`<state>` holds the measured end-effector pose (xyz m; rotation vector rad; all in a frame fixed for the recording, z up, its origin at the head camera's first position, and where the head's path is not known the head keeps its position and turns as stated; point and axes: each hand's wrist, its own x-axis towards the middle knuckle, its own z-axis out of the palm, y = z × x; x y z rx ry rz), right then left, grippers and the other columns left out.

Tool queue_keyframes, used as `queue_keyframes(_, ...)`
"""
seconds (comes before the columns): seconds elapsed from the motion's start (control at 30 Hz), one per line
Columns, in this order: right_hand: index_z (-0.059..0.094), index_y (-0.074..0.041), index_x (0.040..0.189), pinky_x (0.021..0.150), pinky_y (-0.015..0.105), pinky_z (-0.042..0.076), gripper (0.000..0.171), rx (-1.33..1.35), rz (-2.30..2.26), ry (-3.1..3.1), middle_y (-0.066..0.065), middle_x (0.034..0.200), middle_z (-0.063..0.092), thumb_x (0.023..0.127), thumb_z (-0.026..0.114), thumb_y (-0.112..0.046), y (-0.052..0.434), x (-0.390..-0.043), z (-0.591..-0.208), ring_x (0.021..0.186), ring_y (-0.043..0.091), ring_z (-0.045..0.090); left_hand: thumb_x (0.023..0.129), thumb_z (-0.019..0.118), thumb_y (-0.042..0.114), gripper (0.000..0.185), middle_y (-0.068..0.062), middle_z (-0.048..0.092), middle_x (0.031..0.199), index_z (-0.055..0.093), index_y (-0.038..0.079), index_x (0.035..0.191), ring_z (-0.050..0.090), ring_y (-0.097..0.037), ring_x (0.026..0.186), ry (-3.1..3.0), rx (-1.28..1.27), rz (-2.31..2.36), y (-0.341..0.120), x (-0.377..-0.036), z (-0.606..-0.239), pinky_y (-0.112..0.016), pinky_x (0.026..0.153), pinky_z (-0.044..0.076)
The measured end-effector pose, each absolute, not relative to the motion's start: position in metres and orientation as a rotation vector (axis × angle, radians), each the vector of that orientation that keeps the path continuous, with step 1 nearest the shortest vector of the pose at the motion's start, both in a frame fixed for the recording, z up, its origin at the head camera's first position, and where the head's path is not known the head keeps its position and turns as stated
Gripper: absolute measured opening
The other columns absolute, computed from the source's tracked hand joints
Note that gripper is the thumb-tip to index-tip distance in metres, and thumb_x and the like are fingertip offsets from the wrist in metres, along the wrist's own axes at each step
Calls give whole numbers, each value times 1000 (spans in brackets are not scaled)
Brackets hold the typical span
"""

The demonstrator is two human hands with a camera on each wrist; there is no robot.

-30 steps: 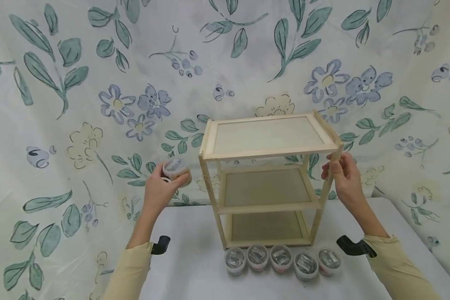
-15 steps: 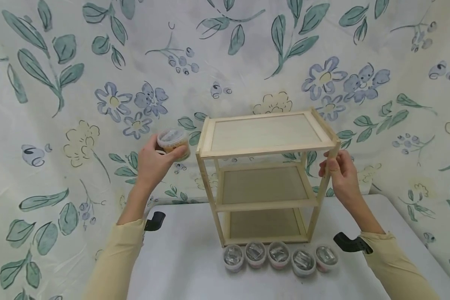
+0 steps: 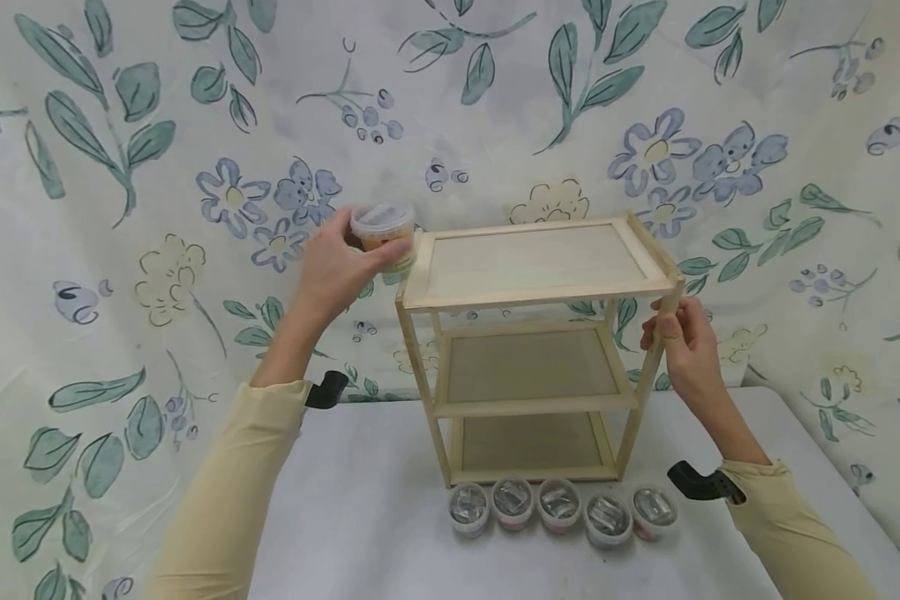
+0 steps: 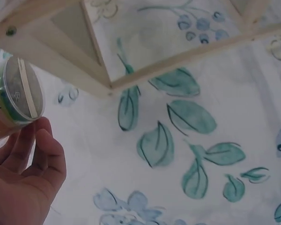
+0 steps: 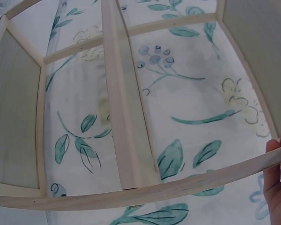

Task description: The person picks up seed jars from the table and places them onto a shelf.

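Gripping a pale wooden three-tier rack [image 3: 540, 258] at three o'clock, the right hand [image 3: 692, 340] likely steadies it; the left hand [image 3: 339, 268] clamps a clear round plastic tub [image 3: 382, 222] at ten.

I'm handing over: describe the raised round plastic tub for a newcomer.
Find the pale wooden three-tier rack. Near its top left corner, the left grip holds a round orange-and-green plastic tub. It alone is raised; five other round plastic tubs sit before the rack.
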<state>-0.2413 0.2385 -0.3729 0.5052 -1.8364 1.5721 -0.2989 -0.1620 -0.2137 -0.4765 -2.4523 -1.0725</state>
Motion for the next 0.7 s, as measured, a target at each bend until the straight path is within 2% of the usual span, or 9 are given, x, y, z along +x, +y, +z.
queue_keyframes(0.43,45,13,116,68,18,48,20,457,1569,-1870,-3,82,58,105,40,-4,238,-239,-374,69,7,57,80,78,48,65,-5,63,110,54,11,128,58,-19,95,-2644,-762,-1045,-83,-306,-184,-33,79,48)
queue_keyframes(0.7,44,13,115,71,17,50,20,469,1570,-1866,-5,83,58,105,41,-4,239,-241,-372,70,7,58,80,79,45,68,-1,64,116,53,12,135,61,-13,100,-2653,-868,-1090,-36,-308,-177,-29,81,50)
